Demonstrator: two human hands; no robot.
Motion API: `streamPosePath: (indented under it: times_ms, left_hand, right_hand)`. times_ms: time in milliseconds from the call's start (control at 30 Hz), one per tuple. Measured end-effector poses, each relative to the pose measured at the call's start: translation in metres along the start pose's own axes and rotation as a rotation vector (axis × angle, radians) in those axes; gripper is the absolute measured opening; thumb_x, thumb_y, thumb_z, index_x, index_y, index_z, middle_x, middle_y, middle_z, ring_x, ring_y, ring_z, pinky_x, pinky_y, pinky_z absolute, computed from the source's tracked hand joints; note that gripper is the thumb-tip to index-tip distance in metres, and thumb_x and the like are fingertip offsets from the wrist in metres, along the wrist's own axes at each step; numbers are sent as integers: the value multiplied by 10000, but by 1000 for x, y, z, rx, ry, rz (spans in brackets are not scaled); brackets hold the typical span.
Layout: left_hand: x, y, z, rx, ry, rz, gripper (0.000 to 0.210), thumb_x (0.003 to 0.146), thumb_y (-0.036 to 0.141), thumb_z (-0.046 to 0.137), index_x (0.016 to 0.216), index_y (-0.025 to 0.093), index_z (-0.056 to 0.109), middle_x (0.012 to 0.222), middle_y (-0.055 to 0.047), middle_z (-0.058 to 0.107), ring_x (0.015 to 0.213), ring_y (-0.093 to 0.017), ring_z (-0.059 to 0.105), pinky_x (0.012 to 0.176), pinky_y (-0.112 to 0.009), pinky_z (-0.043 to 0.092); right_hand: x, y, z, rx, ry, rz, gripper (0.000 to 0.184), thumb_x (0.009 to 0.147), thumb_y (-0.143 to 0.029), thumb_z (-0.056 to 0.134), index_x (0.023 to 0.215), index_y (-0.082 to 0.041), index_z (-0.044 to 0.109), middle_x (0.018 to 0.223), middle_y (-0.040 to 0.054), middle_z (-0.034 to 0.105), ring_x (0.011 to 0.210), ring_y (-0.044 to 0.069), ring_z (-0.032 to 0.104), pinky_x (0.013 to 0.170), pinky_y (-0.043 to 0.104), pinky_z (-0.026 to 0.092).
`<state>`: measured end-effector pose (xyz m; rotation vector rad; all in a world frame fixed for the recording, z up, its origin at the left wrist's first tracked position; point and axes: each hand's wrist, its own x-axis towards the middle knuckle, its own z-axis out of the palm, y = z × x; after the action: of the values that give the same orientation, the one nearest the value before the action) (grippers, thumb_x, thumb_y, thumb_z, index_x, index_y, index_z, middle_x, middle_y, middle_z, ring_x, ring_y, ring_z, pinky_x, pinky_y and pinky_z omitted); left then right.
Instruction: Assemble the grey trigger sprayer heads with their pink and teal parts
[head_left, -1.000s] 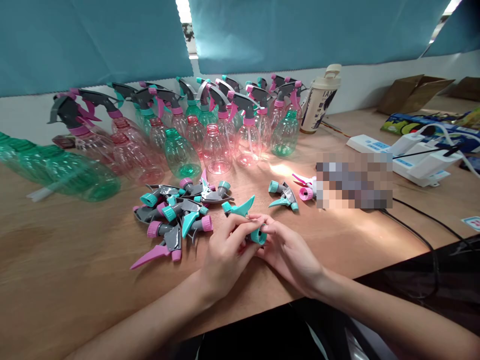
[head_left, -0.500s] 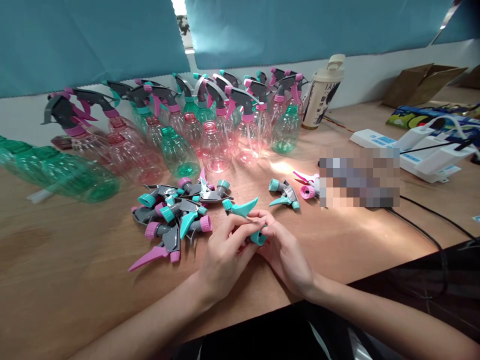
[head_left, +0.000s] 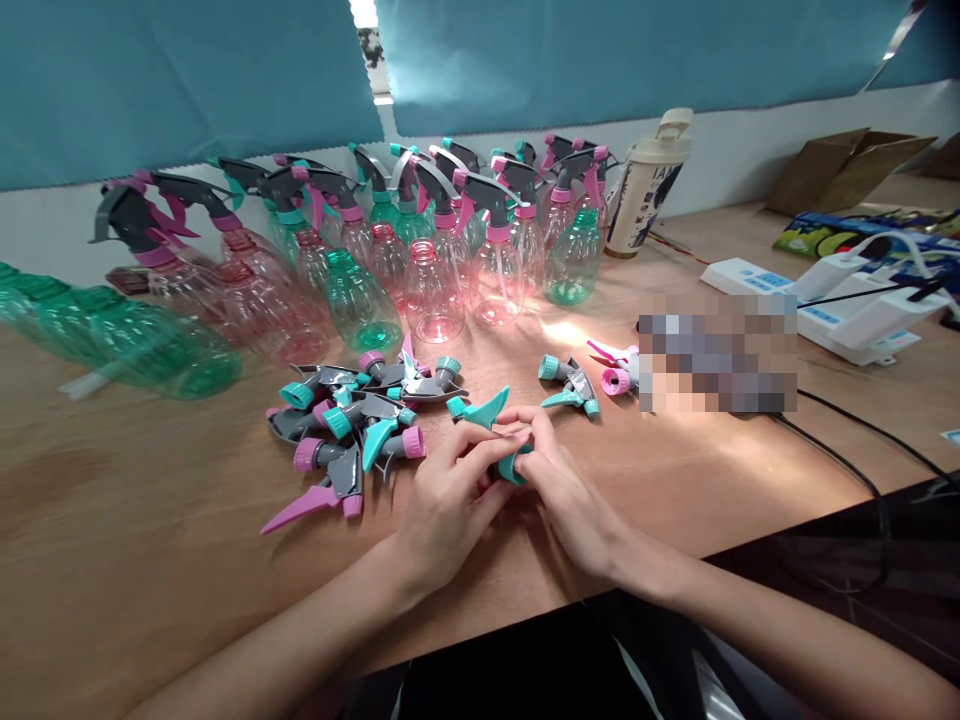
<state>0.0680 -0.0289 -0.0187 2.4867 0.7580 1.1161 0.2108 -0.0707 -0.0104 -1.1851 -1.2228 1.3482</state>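
Both my hands meet over the wooden table [head_left: 135, 560] on one teal spray trigger head [head_left: 480, 412]. My left hand [head_left: 450, 500] grips its body from the left. My right hand [head_left: 559, 480] pinches its teal screw cap, fingers closed around it. The head's teal lever points up and away from me. A pile of loose trigger heads [head_left: 349, 425] in grey, teal and pink lies just left of my hands. Another teal and grey trigger head [head_left: 571, 385] lies to the right of them.
Pink and green clear spray bottles [head_left: 435, 250], some capped, stand in rows at the back. Green bottles [head_left: 127, 340] lie at the far left. A white tumbler [head_left: 645, 190], a white power strip [head_left: 825, 300], black cables [head_left: 855, 440] and cardboard boxes [head_left: 847, 165] fill the right side.
My hands have closed tighter on the teal trigger head and shifted slightly away from me. My right fingers now cover more of the cap.
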Motion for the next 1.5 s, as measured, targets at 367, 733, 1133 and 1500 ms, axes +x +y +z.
streamPosePath:
  times_ms: [367, 733, 1133, 1500]
  left_hand:
    - [1, -1, 3, 32, -20, 40, 187, 872, 115, 585, 1043, 189, 600, 931, -31, 609, 833, -148, 616, 705, -253, 549]
    - [1, -3, 2, -5, -49, -19, 338, 800, 26, 648, 1092, 184, 582, 972, -23, 591, 841, -133, 587, 718, -227, 512]
    - [3, -2, 0, -59, -116, -137, 302, 797, 61, 662, 1052, 206, 593, 959, -6, 573, 619, -80, 500, 553, -197, 453]
    - [11, -6, 7, 0, -104, -243, 294, 807, 77, 651, 1066, 203, 595, 939, -3, 569, 636, -102, 504, 585, -235, 470]
  right_hand:
    - [14, -3, -6, 407, -138, 179, 100, 836, -242, 405, 934, -236, 418, 982, -4, 496, 660, 109, 586, 439, 255, 555]
    - [19, 1, -7, 400, -141, 261, 167, 872, -300, 391, 1025, -238, 418, 829, -4, 544, 614, 128, 615, 449, 254, 556]
    - [31, -3, -15, 520, -200, 292, 204, 639, -117, 469, 822, -208, 451, 726, -45, 492, 659, 95, 502, 591, 195, 454]
    - [58, -2, -18, 568, -233, 260, 311, 505, -87, 423, 787, -179, 516, 694, -17, 538, 606, 123, 505, 495, 217, 393]
